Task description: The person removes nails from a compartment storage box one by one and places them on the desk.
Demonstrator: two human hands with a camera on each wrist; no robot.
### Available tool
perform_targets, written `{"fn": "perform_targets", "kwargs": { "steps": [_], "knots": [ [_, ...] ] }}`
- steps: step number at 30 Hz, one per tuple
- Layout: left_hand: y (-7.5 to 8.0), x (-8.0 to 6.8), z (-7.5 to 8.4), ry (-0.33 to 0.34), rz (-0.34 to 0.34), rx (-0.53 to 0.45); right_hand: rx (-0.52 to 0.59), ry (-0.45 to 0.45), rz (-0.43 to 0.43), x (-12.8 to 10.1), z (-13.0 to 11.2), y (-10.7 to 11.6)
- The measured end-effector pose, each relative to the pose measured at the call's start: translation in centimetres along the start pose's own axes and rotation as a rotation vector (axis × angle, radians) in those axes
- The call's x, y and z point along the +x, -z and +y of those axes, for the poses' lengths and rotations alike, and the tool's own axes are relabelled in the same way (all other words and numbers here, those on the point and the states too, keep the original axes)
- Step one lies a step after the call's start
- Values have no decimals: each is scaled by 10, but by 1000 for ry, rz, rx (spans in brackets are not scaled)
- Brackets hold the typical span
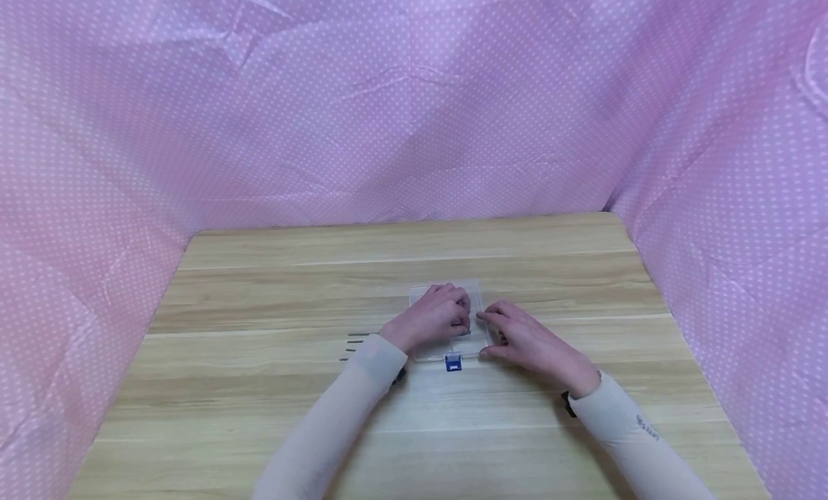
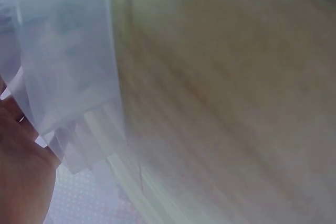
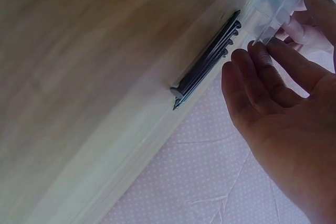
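Head view: a clear plastic box [image 1: 479, 293] with a blue latch [image 1: 454, 363] lying flat near the middle of the wooden desk [image 1: 259, 385]. Left hand [image 1: 435, 317] laid on top of the box, fingers curled down onto its lid, whether pinching anything not to be told. Right hand [image 1: 525, 340] resting at the box's right edge, fingers relaxed and touching the side, thumb against the near corner. A few dark nails [image 1: 354, 345] lying on the desk just left of the left wrist, apart from the box. Pink dotted cloth [image 1: 414, 112] hung behind and at both sides.

Left wrist view: blurred; translucent box wall [image 2: 68, 72] filling the upper left, a bit of the left hand [image 2: 21, 177] at the lower left edge, desk surface [image 2: 236, 87] across the rest.

Right wrist view: right hand [image 3: 278, 98] with fingers fairly straight, fingertips [image 3: 260, 51] touching the clear box edge [image 3: 278, 3]. A bundle of dark nails [image 3: 207, 64] seen through the clear plastic beside the fingertips, lying against the desk [image 3: 79, 66]. Pink dotted cloth [image 3: 199, 182] below.
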State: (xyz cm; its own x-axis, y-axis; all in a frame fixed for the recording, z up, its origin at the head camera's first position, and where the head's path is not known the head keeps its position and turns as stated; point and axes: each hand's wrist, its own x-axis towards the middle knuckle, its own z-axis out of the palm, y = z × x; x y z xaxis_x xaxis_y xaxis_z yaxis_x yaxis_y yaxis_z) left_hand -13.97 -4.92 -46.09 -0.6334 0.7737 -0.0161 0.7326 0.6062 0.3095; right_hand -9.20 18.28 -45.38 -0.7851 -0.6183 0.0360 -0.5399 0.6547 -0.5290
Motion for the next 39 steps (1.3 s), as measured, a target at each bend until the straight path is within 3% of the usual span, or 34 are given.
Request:
{"fn": "perform_targets", "kwargs": {
  "steps": [16,33,39],
  "knots": [
    [5,-4,0,-7,-49,-4,12,-12,-10,2,-3,-1],
    [10,-6,2,-22,61,66,23,-43,-20,2,-4,0],
    [13,-8,3,-5,73,26,32,-53,-18,2,-5,0]
  ]
}}
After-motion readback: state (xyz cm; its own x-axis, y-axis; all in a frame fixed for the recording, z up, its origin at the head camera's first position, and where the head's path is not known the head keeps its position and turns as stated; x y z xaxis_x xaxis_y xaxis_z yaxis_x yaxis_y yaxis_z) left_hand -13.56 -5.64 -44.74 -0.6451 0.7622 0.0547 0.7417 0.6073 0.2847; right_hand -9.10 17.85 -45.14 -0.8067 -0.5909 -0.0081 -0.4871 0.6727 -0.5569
